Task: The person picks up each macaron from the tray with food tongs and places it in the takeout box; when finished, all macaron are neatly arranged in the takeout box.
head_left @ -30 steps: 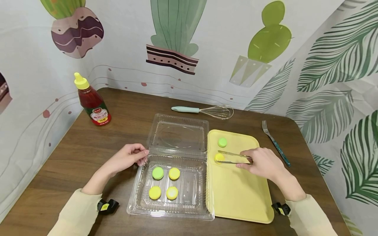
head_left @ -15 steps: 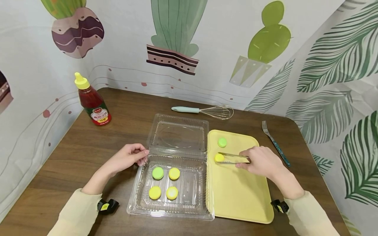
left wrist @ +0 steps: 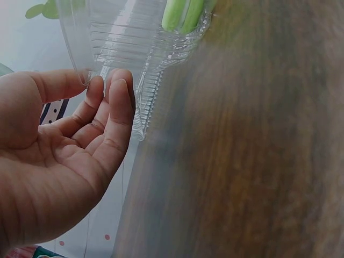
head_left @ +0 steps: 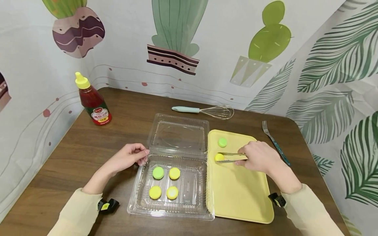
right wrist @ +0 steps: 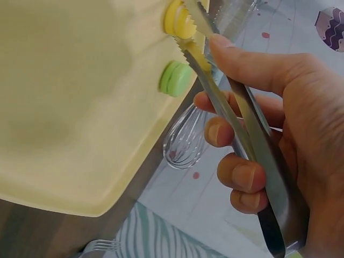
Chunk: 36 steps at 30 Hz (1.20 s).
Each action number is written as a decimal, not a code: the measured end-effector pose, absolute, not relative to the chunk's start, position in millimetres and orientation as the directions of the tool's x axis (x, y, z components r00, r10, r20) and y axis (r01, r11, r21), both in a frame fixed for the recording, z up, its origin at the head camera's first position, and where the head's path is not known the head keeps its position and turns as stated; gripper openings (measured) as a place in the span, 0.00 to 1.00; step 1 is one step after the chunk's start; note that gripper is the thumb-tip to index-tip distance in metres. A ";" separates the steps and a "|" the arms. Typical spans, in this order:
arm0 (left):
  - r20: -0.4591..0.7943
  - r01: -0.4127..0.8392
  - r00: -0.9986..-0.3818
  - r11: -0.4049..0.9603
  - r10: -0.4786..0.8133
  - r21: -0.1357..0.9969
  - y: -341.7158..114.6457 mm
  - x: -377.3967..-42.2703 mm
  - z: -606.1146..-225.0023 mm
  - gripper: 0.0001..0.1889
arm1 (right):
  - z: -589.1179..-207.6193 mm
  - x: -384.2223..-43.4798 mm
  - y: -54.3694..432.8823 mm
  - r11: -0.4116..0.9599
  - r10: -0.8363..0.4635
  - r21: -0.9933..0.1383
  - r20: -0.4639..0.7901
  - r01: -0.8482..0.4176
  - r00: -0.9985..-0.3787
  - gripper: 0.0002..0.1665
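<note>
My right hand (head_left: 261,156) grips metal tongs (right wrist: 277,188) over the yellow tray (head_left: 242,193). The tips of the tongs lie on either side of a yellow macaron (head_left: 219,157); whether both touch it I cannot tell. Just behind it on the tray sits a green macaron (head_left: 222,142). To the left is a clear plastic box (head_left: 200,196) with its lid (head_left: 178,134) folded back. Inside are a green macaron (head_left: 157,172) and three yellow macarons (head_left: 155,192). My left hand (head_left: 127,158) pinches the box's edge near the hinge, thumb against fingers.
A whisk (head_left: 189,109) lies behind the box lid. Right of the tray is a fork (head_left: 277,147). A ketchup bottle (head_left: 95,108) stands at the back left of the wooden table (head_left: 127,111), before a patterned cloth backdrop (head_left: 218,29).
The right hand has shifted slightly left along the tongs' direction, and their tips have closed in from over the yellow macaron to its sides. The left hand stays put.
</note>
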<state>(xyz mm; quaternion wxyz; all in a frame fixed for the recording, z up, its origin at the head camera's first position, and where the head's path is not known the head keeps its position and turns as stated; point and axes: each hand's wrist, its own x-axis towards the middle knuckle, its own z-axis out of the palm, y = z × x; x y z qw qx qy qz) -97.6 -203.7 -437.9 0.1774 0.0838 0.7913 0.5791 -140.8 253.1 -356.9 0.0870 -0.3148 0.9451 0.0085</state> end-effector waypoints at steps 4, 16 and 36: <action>-0.180 -0.071 -0.923 0.309 0.340 0.948 -203.2 -97.6 -438.6 0.13 | -352.4 -142.8 249.5 0.795 -0.597 -0.016 -0.191 -0.606 -0.779 0.15; -0.182 -0.074 -0.921 0.302 0.344 0.950 -204.2 -98.1 -439.4 0.13 | -350.9 -143.0 248.9 0.781 -0.612 0.004 -0.188 -0.624 -0.768 0.18; -0.180 -0.075 -0.922 0.300 0.341 0.951 -203.7 -98.2 -439.4 0.13 | -307.2 -126.6 239.7 0.750 -0.656 0.033 -0.089 -0.660 -0.750 0.22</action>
